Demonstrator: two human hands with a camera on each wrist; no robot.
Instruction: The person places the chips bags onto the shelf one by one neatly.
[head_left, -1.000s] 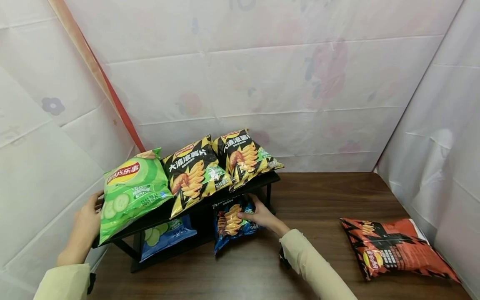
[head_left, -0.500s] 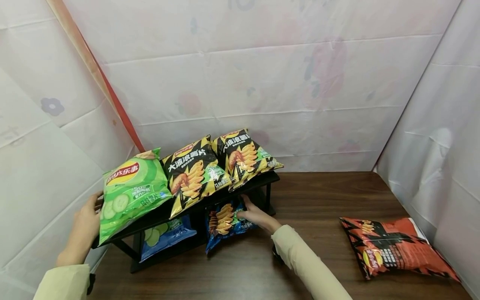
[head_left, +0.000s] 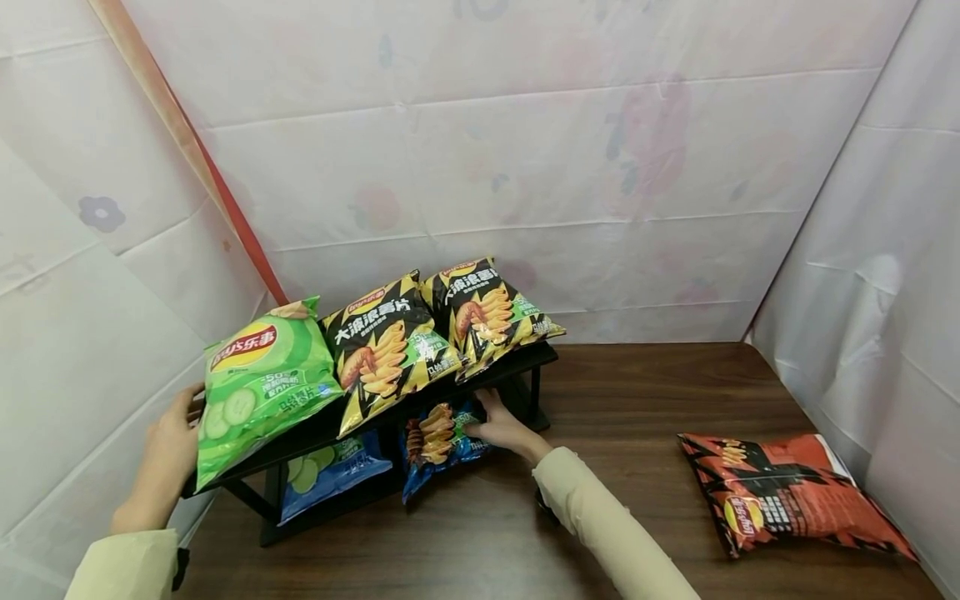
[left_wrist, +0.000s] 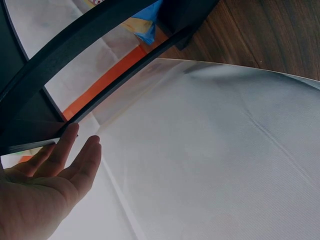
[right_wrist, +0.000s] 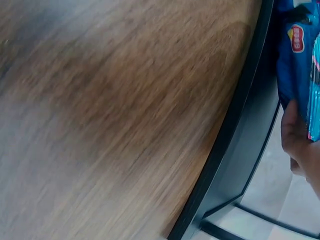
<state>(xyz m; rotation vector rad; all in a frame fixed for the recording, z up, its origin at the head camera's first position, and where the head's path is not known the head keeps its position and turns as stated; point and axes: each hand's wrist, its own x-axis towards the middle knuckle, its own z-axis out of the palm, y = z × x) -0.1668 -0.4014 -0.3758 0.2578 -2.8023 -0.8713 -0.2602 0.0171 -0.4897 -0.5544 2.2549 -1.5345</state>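
Note:
My right hand (head_left: pixel 504 429) grips a dark blue bag of potato chips (head_left: pixel 438 437) by its right side, inside the lower level of a black two-tier rack (head_left: pixel 315 433). The right wrist view shows the thumb against the blue foil of the chip bag (right_wrist: pixel 295 75), over the rack's lower board (right_wrist: pixel 240 130). At the rack's left end, my left hand (head_left: pixel 168 437) rests beside a green chip bag (head_left: pixel 266 375). Fairly straight fingers of the left hand (left_wrist: pixel 50 185) touch the rack's end frame in the left wrist view; its thumb is hidden.
Two black-and-gold chip bags (head_left: pixel 390 350) lean on the top tier beside the green one. A lighter blue chip bag (head_left: pixel 333 475) lies in the lower tier at left. A red chip bag (head_left: pixel 795 496) lies on the wooden table (head_left: pixel 622 400) at right. White curtains (head_left: pixel 540 183) surround the table.
My right hand has moved left with the dark blue chip bag, deeper into the rack's lower level. My left hand stays at the rack's left end.

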